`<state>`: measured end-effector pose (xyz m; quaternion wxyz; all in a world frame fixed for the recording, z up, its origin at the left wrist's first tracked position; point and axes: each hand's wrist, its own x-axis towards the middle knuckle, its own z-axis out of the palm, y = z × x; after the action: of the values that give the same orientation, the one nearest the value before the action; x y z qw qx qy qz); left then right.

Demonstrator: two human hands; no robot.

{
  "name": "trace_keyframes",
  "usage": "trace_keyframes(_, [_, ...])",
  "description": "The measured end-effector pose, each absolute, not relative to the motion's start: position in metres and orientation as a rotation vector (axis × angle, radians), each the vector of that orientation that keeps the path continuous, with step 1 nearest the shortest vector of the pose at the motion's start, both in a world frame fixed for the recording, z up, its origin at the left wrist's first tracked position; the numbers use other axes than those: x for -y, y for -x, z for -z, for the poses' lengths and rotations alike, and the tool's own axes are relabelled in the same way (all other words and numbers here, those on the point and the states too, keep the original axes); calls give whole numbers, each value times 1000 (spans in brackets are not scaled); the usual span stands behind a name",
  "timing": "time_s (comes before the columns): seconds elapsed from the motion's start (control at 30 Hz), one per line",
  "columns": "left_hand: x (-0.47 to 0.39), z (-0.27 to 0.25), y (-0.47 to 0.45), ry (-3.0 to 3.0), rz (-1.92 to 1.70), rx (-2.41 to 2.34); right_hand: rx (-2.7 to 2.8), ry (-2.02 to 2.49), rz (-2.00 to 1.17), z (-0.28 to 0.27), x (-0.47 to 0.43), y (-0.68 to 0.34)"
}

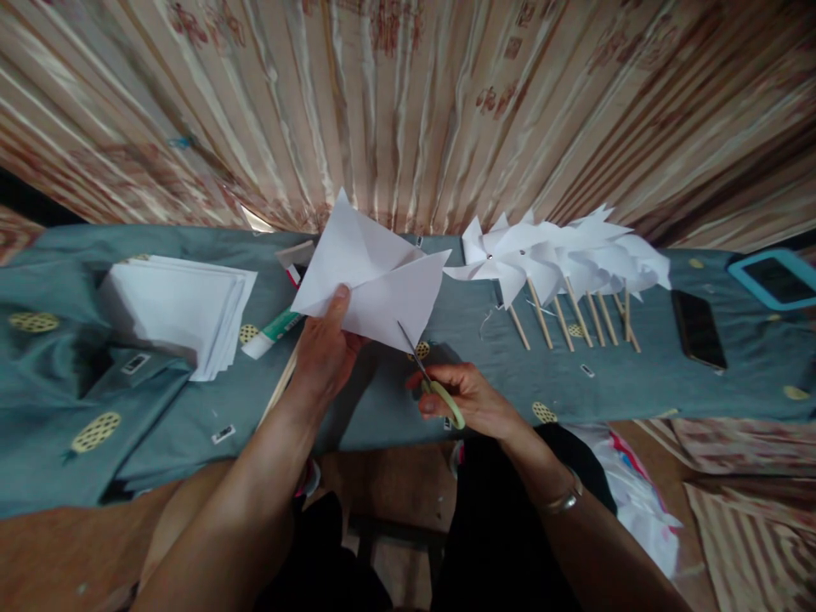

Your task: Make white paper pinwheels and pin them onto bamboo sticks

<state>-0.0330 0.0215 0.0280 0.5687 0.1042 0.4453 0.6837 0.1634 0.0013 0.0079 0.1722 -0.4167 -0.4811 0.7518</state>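
A square sheet of white paper (pixel 370 272), with slits running in from its corners, is pinched between the thumb and fingers of my left hand (pixel 325 344). My right hand (pixel 468 395) has its fingers in the handles of scissors (pixel 444 399) with yellow-green grips. Their blade lies at the paper's lower right corner, over or in the sheet. Under and beside my left hand lies a green and white tube (pixel 274 331). Thin wooden sticks (pixel 280 387) show next to my left forearm, partly hidden by it.
Several white paper pinwheels (pixel 561 255) on wooden sticks lie in a row to the right. A stack of white paper (pixel 178 306) sits left. A black phone (pixel 698 330) and a blue-framed tablet (pixel 778 279) lie far right on the green cloth (pixel 382 408). A curtain (pixel 408 110) hangs behind.
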Motion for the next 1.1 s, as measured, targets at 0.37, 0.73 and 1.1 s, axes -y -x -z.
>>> trace_keyframes(0.37, [-21, -33, 32, -232, -1613, -1057, 1360, 1220, -2129, -3, -1, -165])
trace_keyframes(0.73, [-17, -32, 23, -204, -1547, -1050, 1483, 1194, -2043, -11, -4, -163])
trace_keyframes(1.1, [-16, -34, 25, -210, -1537, -1085, 1421, 1213, -2035, -8, -2, -159])
